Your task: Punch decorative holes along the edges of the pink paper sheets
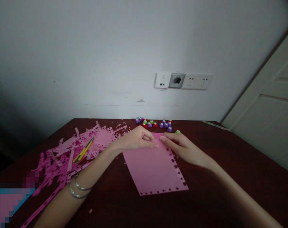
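A sheet of pink paper [150, 171] lies in front of me, with small punched shapes along its right and near edges. At its far edge, my left hand [140, 139] pinches the paper, thumb stretched across it and fingers curled. My right hand [181, 144] grips the far right corner between thumb and fingers. The two hands' fingertips almost meet there. Exactly how the paper's far edge sits under the fingers is partly hidden. Just beyond the hands stand several small craft punches [166, 124] in purple, green and red.
Pink paper scraps and strips [60, 152] are heaped at the left, with a yellow utility knife [84, 150] on top. A ruler-like strip [215, 125] lies at the far right of the dark table [219, 148]. Wall sockets [197, 81] are behind; a door [274, 104] is right.
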Motion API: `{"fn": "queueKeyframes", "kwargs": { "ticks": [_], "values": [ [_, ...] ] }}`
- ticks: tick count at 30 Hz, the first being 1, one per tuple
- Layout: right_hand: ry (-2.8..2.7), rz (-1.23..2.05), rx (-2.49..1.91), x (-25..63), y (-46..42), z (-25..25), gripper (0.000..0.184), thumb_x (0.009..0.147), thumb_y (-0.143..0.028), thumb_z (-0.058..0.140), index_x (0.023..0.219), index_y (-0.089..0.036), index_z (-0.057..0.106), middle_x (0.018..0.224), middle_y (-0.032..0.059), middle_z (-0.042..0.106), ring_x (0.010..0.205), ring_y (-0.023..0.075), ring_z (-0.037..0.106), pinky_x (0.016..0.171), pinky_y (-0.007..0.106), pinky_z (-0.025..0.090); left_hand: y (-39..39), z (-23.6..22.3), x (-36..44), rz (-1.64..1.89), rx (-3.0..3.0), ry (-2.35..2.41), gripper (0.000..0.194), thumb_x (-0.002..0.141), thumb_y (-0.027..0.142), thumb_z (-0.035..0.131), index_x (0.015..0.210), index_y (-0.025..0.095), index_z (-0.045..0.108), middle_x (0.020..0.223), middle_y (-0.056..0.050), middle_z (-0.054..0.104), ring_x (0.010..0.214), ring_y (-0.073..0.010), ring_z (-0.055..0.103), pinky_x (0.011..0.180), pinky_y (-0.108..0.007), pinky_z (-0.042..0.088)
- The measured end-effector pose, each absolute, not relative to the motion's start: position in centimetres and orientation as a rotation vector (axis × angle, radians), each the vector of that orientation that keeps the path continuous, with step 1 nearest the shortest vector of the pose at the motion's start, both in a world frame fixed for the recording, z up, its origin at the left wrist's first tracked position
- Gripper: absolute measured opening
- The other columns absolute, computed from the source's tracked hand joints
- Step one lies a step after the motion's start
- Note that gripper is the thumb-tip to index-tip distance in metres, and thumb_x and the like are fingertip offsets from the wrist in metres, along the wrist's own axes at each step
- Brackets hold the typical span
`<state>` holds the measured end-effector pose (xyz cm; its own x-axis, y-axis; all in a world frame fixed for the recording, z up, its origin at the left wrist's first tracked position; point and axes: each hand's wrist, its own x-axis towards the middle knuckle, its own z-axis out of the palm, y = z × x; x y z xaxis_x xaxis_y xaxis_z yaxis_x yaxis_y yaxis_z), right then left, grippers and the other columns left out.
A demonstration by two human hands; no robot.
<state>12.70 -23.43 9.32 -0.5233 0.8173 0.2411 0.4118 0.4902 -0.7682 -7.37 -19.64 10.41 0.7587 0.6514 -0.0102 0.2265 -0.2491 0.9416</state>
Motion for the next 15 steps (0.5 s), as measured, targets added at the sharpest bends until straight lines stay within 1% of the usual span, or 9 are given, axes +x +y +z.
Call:
{"fn": "queueKeyframes", "kwargs": {
  "ticks": [4, 7, 10, 15],
  "values": [
    [-2.13, 0.821, -0.955, 12.3, -23.4, 9.0, 0.035, 0.092, -0.038, 0.037, 0.063, -0.018, 0.039, 0.061, -0.0037, 0.037, 0.055, 0.0085, 0.033, 0.05, 0.022, 0.03, -19.6, 10.2, -7.3, 0.423, 1.784, 0.628, 0.024, 0.066, 0.035, 0.07, 0.064, 0.012, 0.062, 0.05, 0.005, 0.049, 0.044, -0.0033, 0.038, 0.043, -0.018, 0.029],
    [-2.121, 0.851, -0.955, 12.0, -23.5, 8.9, 0.037, 0.092, -0.038, 0.037, 0.061, -0.018, 0.037, 0.06, -0.0036, 0.037, 0.054, 0.0085, 0.032, 0.05, 0.023, 0.029, -19.8, 9.9, -7.0, 0.424, 1.792, 0.584, 0.025, 0.067, 0.036, 0.069, 0.07, 0.012, 0.064, 0.057, 0.003, 0.054, 0.049, -0.0046, 0.042, 0.045, -0.018, 0.032],
    [-2.053, 0.974, -0.953, 11.7, -23.7, 8.6, 0.038, 0.091, -0.04, 0.038, 0.061, -0.018, 0.04, 0.059, -0.0038, 0.036, 0.053, 0.0082, 0.032, 0.049, 0.023, 0.028, -20.0, 9.7, -6.6, 0.473, 1.812, 0.568, 0.025, 0.07, 0.035, 0.067, 0.074, 0.011, 0.065, 0.06, 0.002, 0.055, 0.053, -0.0055, 0.044, 0.046, -0.019, 0.033],
    [-1.864, 1.224, -0.877, 11.3, -24.0, 8.2, 0.036, 0.088, -0.043, 0.043, 0.063, -0.017, 0.045, 0.061, -0.0032, 0.039, 0.054, 0.0078, 0.034, 0.048, 0.022, 0.028, -20.1, 9.6, -6.4, 0.508, 1.772, 0.537, 0.019, 0.069, 0.029, 0.068, 0.068, 0.01, 0.064, 0.056, 0.003, 0.053, 0.051, -0.0049, 0.043, 0.047, -0.019, 0.032]
  ]
}}
